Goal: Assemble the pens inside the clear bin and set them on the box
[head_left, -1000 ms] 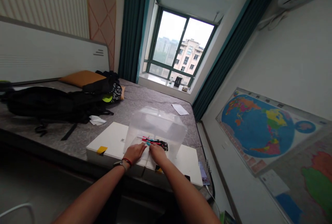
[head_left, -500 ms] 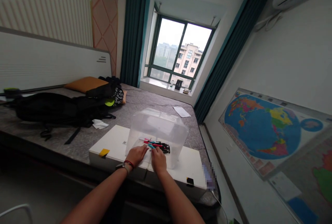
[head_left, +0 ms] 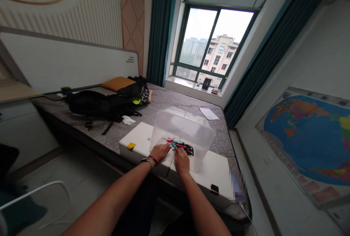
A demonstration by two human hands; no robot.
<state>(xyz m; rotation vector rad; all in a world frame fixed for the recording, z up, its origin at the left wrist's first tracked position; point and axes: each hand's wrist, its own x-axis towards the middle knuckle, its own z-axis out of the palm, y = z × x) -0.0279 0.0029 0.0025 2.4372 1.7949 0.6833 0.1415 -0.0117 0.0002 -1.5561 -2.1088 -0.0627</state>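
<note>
A clear plastic box (head_left: 188, 126) stands on two flat white boxes (head_left: 136, 142) at the near edge of a grey bed. A small heap of pens (head_left: 182, 146) in red, teal and black lies at the box's near side. My left hand (head_left: 160, 152) rests flat on the white box just left of the pens, with a watch and a red band at the wrist. My right hand (head_left: 181, 160) reaches into the pens, its fingertips pinched on a teal pen.
A black backpack (head_left: 98, 105) and an orange pillow (head_left: 119, 82) lie on the bed (head_left: 164, 101) at the left. A sheet of paper (head_left: 209, 113) lies near the window. A world map (head_left: 306, 134) leans on the right wall. A white chair frame (head_left: 35, 192) stands at lower left.
The view has swung to the left and nearer. Both hands stay at the pens beside the clear box; my right hand has shifted slightly forward onto them.
</note>
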